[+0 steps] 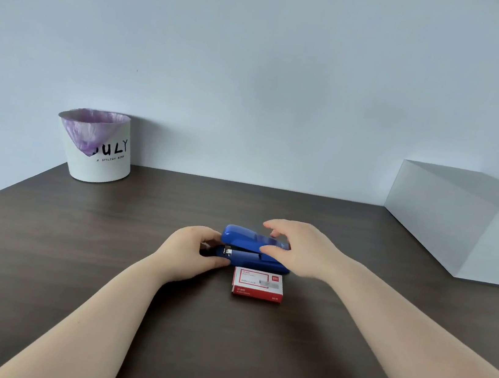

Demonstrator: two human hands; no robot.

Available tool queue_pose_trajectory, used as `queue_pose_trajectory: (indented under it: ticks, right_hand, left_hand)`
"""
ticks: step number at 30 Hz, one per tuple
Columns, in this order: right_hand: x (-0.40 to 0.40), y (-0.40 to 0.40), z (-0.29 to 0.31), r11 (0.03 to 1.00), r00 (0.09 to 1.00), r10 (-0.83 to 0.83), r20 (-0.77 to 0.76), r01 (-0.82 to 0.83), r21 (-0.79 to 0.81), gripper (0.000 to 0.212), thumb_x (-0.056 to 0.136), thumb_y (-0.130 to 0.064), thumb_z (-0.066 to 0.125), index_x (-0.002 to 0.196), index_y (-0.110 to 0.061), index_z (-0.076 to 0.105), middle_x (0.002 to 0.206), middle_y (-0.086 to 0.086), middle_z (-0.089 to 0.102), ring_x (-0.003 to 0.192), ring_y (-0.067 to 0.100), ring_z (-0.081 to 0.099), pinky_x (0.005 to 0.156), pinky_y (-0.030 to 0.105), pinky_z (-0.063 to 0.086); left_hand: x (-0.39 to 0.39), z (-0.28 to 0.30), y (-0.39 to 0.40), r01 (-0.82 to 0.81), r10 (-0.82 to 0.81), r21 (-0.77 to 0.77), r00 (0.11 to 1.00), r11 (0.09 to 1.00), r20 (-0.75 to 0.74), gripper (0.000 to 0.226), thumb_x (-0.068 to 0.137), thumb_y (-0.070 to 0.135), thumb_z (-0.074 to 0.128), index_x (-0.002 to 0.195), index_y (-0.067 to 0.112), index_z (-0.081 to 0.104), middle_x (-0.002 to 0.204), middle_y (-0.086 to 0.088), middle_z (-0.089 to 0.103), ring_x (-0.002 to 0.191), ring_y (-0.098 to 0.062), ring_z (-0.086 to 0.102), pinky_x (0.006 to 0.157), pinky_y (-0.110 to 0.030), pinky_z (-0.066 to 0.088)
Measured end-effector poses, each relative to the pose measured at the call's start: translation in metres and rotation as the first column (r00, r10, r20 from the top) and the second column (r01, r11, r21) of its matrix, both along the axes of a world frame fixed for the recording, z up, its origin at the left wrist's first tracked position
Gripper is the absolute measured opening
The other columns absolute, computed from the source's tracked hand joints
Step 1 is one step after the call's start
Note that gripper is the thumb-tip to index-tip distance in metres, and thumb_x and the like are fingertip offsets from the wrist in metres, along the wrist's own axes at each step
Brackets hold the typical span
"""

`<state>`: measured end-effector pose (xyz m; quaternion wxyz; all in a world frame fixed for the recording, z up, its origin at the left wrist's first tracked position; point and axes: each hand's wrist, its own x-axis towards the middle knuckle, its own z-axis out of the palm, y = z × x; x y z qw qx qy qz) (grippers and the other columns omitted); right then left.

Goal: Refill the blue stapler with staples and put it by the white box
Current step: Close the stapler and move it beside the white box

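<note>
The blue stapler [245, 246] lies on the dark wooden desk [103, 264], its front end pointing left and its top arm slightly raised. My left hand [189, 252] grips the stapler's front end at the base. My right hand [300, 249] holds the rear of the top arm, thumb in front and fingers spread over it. A red and white staple box [258, 284] lies shut just in front of the stapler. The big white box [468, 222] stands at the desk's back right, well away from the stapler.
A white bin [97, 148] with a purple liner and black lettering stands at the back left against the wall. The desk's left edge runs diagonally from that bin toward me.
</note>
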<state>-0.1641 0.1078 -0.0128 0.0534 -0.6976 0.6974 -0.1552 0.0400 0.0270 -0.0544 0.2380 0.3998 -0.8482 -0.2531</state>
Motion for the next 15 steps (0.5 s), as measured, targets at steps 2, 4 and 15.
queue_pose_trajectory:
  ticks: [2, 4, 15]
  right_hand:
    - [-0.003, 0.000, -0.004, 1.000, 1.000, 0.002, 0.001, -0.002, 0.004, 0.041, 0.090, -0.035, 0.055, 0.129, -0.024, 0.052, 0.124, -0.003, 0.063, 0.108, 0.019, 0.058, 0.093, 0.037, 0.048]
    - [-0.004, 0.000, -0.008, 1.000, 1.000, -0.004, 0.009, 0.004, -0.003, 0.034, 0.090, -0.034, 0.055, 0.122, -0.023, 0.058, 0.118, -0.002, 0.066, 0.102, 0.019, 0.059, 0.089, 0.036, 0.050]
    - [-0.008, 0.004, -0.017, 0.992, 0.988, -0.093, 0.124, 0.103, -0.073, 0.026, 0.089, -0.031, 0.056, 0.106, -0.014, 0.065, 0.102, 0.004, 0.066, 0.085, 0.019, 0.053, 0.075, 0.031, 0.044]
  left_hand:
    - [0.000, -0.001, -0.001, -0.002, 0.002, 0.008, 1.000, 1.000, -0.009, 0.032, 0.077, 0.030, 0.073, 0.108, 0.031, 0.068, 0.102, 0.013, 0.068, 0.099, -0.009, 0.062, 0.092, -0.026, 0.047]
    - [0.001, -0.001, -0.002, -0.005, 0.006, 0.037, 0.999, 0.999, -0.034, 0.032, 0.076, 0.028, 0.074, 0.107, 0.030, 0.068, 0.101, 0.014, 0.070, 0.097, -0.007, 0.063, 0.092, -0.025, 0.047]
    - [-0.004, 0.005, 0.002, -0.169, 0.205, 0.178, 0.957, 0.969, -0.206, 0.019, 0.084, 0.022, 0.067, 0.103, 0.021, 0.069, 0.096, 0.007, 0.070, 0.091, -0.006, 0.063, 0.081, -0.020, 0.045]
